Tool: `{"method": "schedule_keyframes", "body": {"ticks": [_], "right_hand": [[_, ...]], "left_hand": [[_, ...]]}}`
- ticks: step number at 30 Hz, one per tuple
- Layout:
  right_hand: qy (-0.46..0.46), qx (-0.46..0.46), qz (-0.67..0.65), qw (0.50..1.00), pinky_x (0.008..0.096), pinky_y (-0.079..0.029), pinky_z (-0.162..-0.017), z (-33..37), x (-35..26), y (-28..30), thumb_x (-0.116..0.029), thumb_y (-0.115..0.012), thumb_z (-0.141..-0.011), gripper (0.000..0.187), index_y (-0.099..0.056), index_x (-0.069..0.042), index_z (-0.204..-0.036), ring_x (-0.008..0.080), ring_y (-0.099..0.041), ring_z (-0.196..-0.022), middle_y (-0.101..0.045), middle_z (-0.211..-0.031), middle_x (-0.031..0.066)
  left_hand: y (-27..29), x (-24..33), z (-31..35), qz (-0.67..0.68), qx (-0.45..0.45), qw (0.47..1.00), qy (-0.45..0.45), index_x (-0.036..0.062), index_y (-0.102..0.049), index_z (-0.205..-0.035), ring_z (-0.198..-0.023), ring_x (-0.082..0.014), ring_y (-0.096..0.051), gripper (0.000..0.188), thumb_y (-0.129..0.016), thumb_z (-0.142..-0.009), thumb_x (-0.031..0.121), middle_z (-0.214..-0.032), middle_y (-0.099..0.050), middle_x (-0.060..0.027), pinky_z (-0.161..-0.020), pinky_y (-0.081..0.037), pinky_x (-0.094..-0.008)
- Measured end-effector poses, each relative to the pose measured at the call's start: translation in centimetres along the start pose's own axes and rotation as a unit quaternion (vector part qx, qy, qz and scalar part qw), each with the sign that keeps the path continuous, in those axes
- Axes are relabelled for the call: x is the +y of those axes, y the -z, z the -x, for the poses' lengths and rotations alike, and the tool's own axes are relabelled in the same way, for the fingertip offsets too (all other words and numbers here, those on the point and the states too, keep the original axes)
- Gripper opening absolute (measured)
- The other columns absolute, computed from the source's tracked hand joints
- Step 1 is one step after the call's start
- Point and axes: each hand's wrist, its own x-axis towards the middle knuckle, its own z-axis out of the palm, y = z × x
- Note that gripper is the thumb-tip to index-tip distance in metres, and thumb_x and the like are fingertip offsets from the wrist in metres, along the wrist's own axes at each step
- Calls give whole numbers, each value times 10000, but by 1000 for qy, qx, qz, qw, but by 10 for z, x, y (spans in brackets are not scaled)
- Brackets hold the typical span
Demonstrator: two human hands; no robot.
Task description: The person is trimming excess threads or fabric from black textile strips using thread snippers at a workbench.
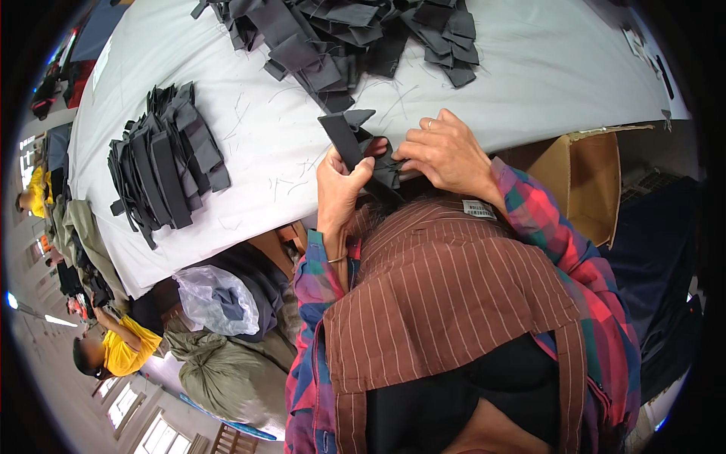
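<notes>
At the near edge of the white table [544, 76], the left hand [339, 185] grips dark fabric strips [342, 140]; the right hand [448, 157] pinches them

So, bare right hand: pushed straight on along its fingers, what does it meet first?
The dark grey folded cloth pieces held in the bare left hand. The right hand looks to be right at their edge, though depth there is unclear, so contact is uncertain.

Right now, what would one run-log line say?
left hand: holding dark grey fabric strips | right hand: at their edge | white cloth-covered table: loose dark grey fabric pile
</notes>
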Motion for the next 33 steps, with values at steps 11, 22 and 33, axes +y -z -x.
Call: {"method": "schedule_keyframes", "body": {"ticks": [11,22,33], "right_hand": [[39,-16,-19,999,312,-338,-690,-3,12,0,-233,-709,-727,120,-665,-184,-828,157,-515,-728,-532,-712,-49],[18,16,-89,996,308,-331,-684,-3,10,7,-206,-716,-718,140,-675,-177,-849,170,-516,-694,-575,-731,-40],[-179,119,-66,974,364,-447,-862,-14,50,-3,92,-486,-701,477,-619,-86,-1123,265,-562,-1028,-596,-1120,99]], "left_hand": [[-1,-1,-1,14,3,1000,4,-78,-581,-1053,-937,-157,-632,261,-568,-796,-34,-1032,-673,-133,-875,-473,-268],[2,0,-2,-6,-1,1000,4,-73,-573,-1077,-947,-167,-634,282,-567,-799,-23,-1043,-667,-144,-895,-474,-280],[93,52,75,-21,-11,1000,-4,-23,-496,-1064,-679,-190,-562,347,-570,-728,21,-803,-566,-103,-611,-463,-290]]}}
